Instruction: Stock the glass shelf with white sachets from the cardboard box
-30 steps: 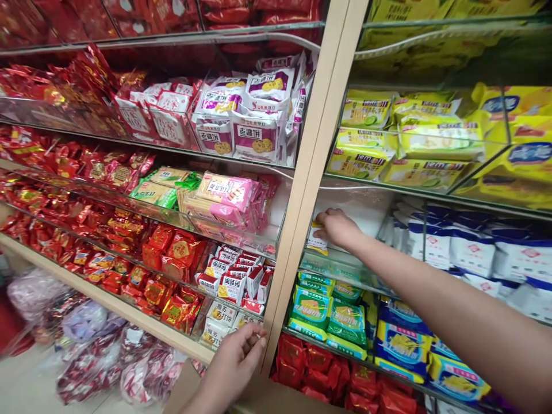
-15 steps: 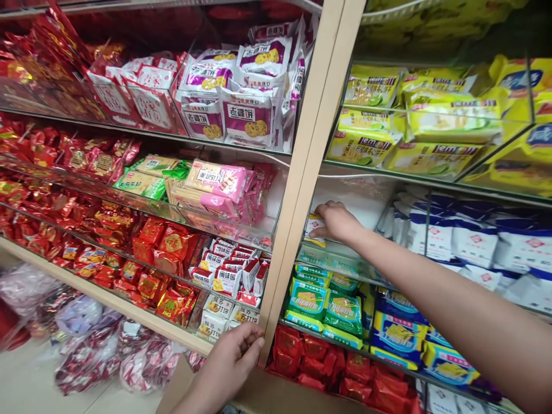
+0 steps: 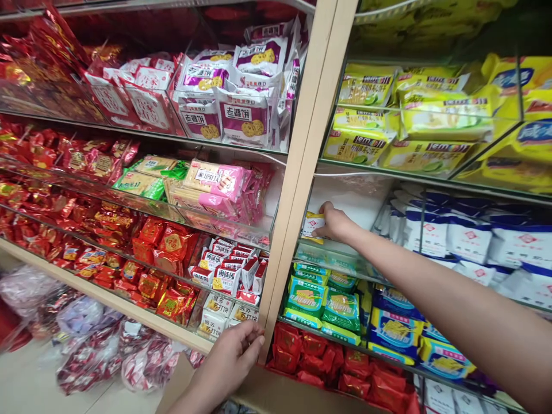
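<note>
My right hand [image 3: 338,223] reaches into the right cabinet's middle shelf. Its thumb and fingers close on the edge of a small yellow-and-white snack packet [image 3: 311,225], which lies flat at the compartment's left end. Part of the packet is hidden behind the fingers. My left hand [image 3: 235,355] is at the lower middle, in front of the wooden divider [image 3: 297,190]. Its fingers are loosely curled, with nothing visible in them. Just behind it are white biscuit packets [image 3: 212,325] on the lowest left shelf.
White-and-blue packets [image 3: 470,236] fill the compartment to the right. Below are green biscuit packets [image 3: 341,309] and red packets [image 3: 302,351]. A clear shelf front [image 3: 328,259] crosses under my right wrist. A cardboard box [image 3: 267,391] stands low in front; bagged goods [image 3: 88,356] lie on the floor.
The view has shifted slightly. My right hand has drawn a little to the right relative to the packet, showing more of its white label. My left hand stays nearly still.
</note>
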The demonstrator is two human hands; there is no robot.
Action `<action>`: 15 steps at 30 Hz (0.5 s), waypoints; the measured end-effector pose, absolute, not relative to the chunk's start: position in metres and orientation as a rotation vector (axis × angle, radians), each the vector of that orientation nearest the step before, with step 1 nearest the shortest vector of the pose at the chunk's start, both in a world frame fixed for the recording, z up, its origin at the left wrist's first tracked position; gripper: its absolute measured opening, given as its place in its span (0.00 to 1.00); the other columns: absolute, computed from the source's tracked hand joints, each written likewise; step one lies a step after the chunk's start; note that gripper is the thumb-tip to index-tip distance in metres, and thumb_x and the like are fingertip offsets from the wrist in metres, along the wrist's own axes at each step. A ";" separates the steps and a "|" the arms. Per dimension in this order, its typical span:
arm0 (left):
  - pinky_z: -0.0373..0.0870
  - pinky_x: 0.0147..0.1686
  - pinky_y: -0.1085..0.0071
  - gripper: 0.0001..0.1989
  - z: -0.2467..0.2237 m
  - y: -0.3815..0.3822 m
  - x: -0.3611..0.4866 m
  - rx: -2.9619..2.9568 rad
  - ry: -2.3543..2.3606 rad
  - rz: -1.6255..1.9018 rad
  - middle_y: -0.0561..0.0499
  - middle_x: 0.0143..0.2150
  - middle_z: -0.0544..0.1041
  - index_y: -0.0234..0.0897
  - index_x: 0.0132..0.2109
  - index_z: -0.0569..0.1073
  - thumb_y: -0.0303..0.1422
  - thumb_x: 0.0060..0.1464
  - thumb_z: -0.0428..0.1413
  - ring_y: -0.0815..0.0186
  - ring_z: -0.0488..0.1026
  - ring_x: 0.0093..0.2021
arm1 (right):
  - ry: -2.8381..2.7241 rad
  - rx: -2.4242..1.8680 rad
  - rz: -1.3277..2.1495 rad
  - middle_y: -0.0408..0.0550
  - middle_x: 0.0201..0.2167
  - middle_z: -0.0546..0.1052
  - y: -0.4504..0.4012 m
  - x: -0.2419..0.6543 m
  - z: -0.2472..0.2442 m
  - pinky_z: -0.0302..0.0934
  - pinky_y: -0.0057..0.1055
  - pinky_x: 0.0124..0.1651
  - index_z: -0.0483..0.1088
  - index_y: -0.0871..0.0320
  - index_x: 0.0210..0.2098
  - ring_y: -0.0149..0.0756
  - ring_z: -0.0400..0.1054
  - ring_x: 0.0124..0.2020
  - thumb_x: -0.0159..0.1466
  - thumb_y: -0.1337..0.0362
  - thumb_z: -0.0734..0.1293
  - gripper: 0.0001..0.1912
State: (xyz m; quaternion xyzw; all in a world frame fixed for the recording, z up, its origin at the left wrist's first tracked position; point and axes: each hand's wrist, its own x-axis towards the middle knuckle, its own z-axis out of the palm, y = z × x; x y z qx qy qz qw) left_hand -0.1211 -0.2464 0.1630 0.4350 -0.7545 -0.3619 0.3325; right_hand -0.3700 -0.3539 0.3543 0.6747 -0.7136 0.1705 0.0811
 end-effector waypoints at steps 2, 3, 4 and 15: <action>0.61 0.29 0.76 0.09 0.163 -0.246 -0.121 1.149 -1.978 -0.941 0.55 0.25 0.68 0.37 0.34 0.68 0.36 0.55 0.46 0.68 0.66 0.28 | -2.161 2.024 0.537 0.53 0.34 0.73 -0.352 -0.370 0.353 0.59 0.27 0.27 0.55 0.61 0.46 0.39 0.68 0.31 0.43 0.59 0.73 0.35; 0.61 0.29 0.76 0.09 0.164 -0.246 -0.121 1.152 -1.981 -0.939 0.55 0.25 0.68 0.37 0.34 0.68 0.36 0.55 0.46 0.68 0.66 0.27 | -2.169 2.030 0.547 0.52 0.33 0.73 -0.351 -0.370 0.352 0.59 0.27 0.26 0.55 0.62 0.46 0.38 0.68 0.29 0.43 0.58 0.73 0.37; 0.61 0.28 0.76 0.09 0.163 -0.246 -0.120 1.151 -1.982 -0.936 0.55 0.25 0.68 0.37 0.34 0.68 0.36 0.55 0.46 0.68 0.66 0.27 | -2.175 2.037 0.551 0.52 0.32 0.73 -0.350 -0.370 0.352 0.58 0.27 0.25 0.54 0.62 0.47 0.38 0.68 0.27 0.42 0.57 0.73 0.38; 0.63 0.27 0.75 0.10 0.168 -0.245 -0.115 1.142 -1.975 -0.835 0.55 0.25 0.69 0.37 0.35 0.69 0.36 0.55 0.46 0.68 0.67 0.27 | -1.548 2.058 0.948 0.51 0.34 0.72 -0.235 -0.360 0.359 0.59 0.37 0.39 0.64 0.58 0.40 0.41 0.66 0.37 0.60 0.55 0.59 0.15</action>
